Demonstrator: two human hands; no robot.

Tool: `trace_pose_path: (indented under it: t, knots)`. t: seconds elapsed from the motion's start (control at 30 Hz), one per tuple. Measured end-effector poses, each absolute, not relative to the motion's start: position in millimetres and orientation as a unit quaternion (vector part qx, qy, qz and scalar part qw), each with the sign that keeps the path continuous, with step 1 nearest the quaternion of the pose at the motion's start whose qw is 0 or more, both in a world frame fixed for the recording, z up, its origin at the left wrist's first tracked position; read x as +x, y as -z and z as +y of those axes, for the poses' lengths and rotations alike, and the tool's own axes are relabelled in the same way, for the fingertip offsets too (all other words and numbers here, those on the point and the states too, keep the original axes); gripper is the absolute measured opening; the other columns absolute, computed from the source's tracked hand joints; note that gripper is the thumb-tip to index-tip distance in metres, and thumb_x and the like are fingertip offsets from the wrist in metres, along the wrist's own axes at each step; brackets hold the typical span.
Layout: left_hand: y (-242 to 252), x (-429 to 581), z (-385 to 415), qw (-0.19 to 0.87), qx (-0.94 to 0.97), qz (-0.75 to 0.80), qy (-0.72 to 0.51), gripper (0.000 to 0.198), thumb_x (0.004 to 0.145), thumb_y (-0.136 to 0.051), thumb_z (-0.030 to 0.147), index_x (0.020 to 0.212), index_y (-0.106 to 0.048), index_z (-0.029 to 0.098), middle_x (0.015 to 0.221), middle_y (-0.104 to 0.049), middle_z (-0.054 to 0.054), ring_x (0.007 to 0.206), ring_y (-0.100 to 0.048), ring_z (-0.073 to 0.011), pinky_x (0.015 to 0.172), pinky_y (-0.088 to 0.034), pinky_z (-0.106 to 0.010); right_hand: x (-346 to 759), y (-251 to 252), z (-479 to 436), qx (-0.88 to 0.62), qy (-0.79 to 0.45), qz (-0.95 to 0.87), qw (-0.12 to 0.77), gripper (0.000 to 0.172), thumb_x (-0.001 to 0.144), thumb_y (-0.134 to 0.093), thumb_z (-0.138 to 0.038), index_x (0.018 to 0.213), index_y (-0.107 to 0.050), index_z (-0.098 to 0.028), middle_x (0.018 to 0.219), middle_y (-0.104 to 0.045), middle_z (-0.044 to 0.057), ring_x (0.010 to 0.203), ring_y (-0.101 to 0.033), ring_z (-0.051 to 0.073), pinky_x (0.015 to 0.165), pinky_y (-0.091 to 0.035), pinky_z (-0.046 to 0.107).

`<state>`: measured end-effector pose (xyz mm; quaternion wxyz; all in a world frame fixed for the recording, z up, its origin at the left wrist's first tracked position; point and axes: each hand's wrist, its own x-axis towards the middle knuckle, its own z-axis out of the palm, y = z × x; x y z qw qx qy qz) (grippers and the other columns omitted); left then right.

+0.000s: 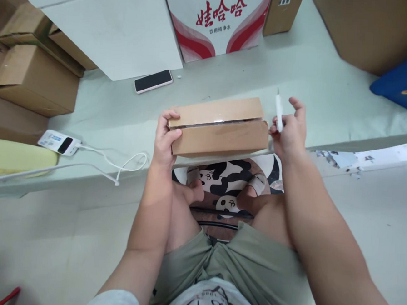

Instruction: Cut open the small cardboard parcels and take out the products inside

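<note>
A small brown cardboard box (221, 137) is held up at the table's front edge, with a dark gap running along the seam between its top flaps and a glint of clear tape at the middle. My left hand (165, 139) grips its left end, thumb on the near flap and fingers at the far one. At the box's right end, my right hand (291, 130) is closed around a slim white utility knife (278, 112), its thin tip pointing up and away from me. The index finger of that hand sticks out.
On the pale green tablecloth (207, 82) lie a phone (153, 81) and a white device (59, 142) with a cable. Behind stand a white box (107, 29) and a red-and-white carton (219, 23). Brown boxes (36, 80) are at left, a blue container (403, 81) at right.
</note>
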<state>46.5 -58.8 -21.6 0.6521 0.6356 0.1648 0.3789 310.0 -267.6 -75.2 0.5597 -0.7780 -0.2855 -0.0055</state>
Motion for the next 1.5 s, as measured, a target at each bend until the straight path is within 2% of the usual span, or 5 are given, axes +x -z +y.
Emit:
trace_pose_path:
  t: [0.2, 0.5, 0.63, 1.13, 1.5]
  knots:
    - [21.7, 44.9, -60.9, 0.637, 0.648, 0.155, -0.388, 0.054, 0.064, -0.088, 0.056, 0.103, -0.065, 0.028, 0.117, -0.063, -0.002, 0.109, -0.061, -0.0237, 0.092, -0.052, -0.032, 280.4, 25.7, -285.0, -0.543, -0.097, -0.081, 0.83, 0.022, 0.08, -0.053, -0.029, 0.101, -0.06, -0.028, 0.074, -0.054, -0.004, 0.062, -0.057, 0.01, 0.058, -0.049, 0.024]
    - [29.5, 43.4, -59.8, 0.572, 0.704, 0.126, -0.402, 0.046, 0.074, -0.079, 0.057, 0.108, -0.065, 0.029, 0.113, -0.061, -0.002, 0.102, -0.058, -0.0227, 0.092, -0.051, -0.036, 240.0, -16.5, -291.5, -0.551, 0.123, -0.132, 0.815, 0.004, 0.083, -0.058, -0.029, 0.084, -0.056, -0.026, 0.055, -0.037, -0.009, 0.043, -0.039, 0.007, 0.04, -0.032, 0.019]
    - [29.3, 44.0, -61.7, 0.574, 0.708, 0.116, -0.395, 0.047, 0.075, -0.078, 0.059, 0.109, -0.065, 0.03, 0.112, -0.06, -0.002, 0.103, -0.058, -0.0233, 0.096, -0.05, -0.037, 203.9, -31.8, -297.1, -0.508, 0.133, -0.21, 0.825, 0.019, 0.09, -0.052, -0.037, 0.096, -0.066, -0.025, 0.058, -0.057, -0.004, 0.043, -0.054, 0.011, 0.033, -0.035, 0.022]
    - [25.0, 46.1, -68.2, 0.587, 0.708, 0.111, -0.377, 0.051, 0.076, -0.077, 0.066, 0.108, -0.064, 0.029, 0.108, -0.06, -0.003, 0.102, -0.059, -0.0235, 0.096, -0.052, -0.039, 172.9, -33.9, -299.3, -0.62, 0.08, -0.438, 0.646, 0.011, 0.083, -0.07, -0.019, 0.084, -0.077, -0.027, 0.074, -0.067, 0.0, 0.069, -0.059, 0.015, 0.058, -0.047, 0.031]
    - [26.3, 47.3, -67.4, 0.574, 0.718, 0.095, -0.382, 0.054, 0.076, -0.075, 0.068, 0.109, -0.062, 0.028, 0.119, -0.058, -0.004, 0.116, -0.056, -0.0275, 0.107, -0.046, -0.043, 170.3, -28.6, -297.1, -0.616, 0.06, -0.409, 0.67, 0.034, 0.095, -0.064, -0.052, 0.079, -0.077, -0.025, 0.073, -0.062, 0.002, 0.065, -0.057, 0.015, 0.057, -0.046, 0.034]
